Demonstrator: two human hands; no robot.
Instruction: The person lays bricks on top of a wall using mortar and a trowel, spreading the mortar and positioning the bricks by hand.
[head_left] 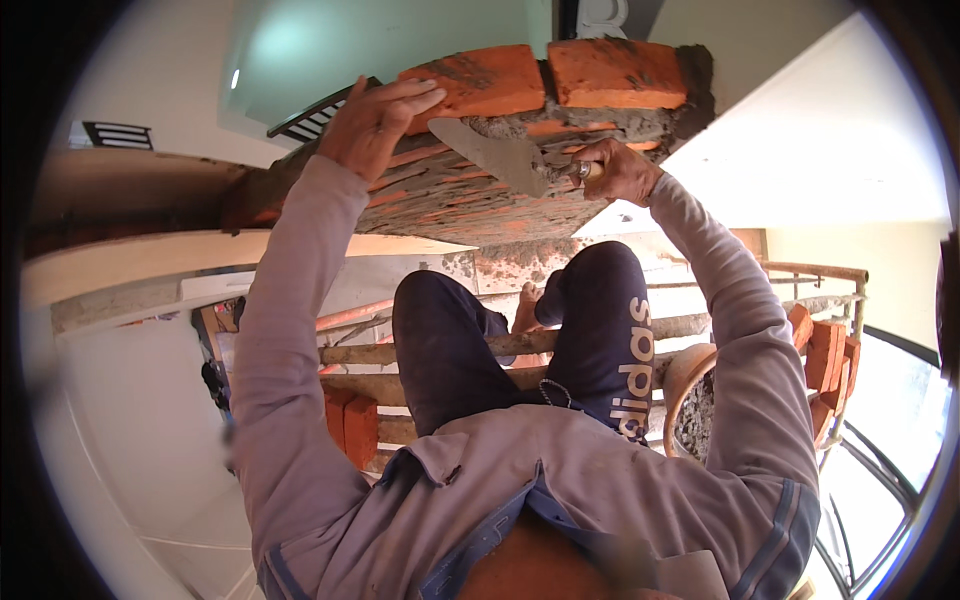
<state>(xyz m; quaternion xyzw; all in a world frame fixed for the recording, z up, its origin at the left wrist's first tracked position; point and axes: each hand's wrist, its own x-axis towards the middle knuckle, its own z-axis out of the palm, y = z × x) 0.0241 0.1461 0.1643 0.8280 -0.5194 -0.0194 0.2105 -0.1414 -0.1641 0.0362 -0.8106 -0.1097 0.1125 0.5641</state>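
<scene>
Hands: left hand (375,120) is laid open on the upper left brick (480,80) of the brick wall (470,190); right hand (620,170) is closed around the handle of a trowel (500,155). Trowel blade is pressed flat into the wet mortar joint (590,122) just beneath the top course. Second top brick (615,72) is set beside the first. Stacked bricks (825,360) and a mortar pan (690,400) are seen on the wooden scaffold poles (500,345) below.
</scene>
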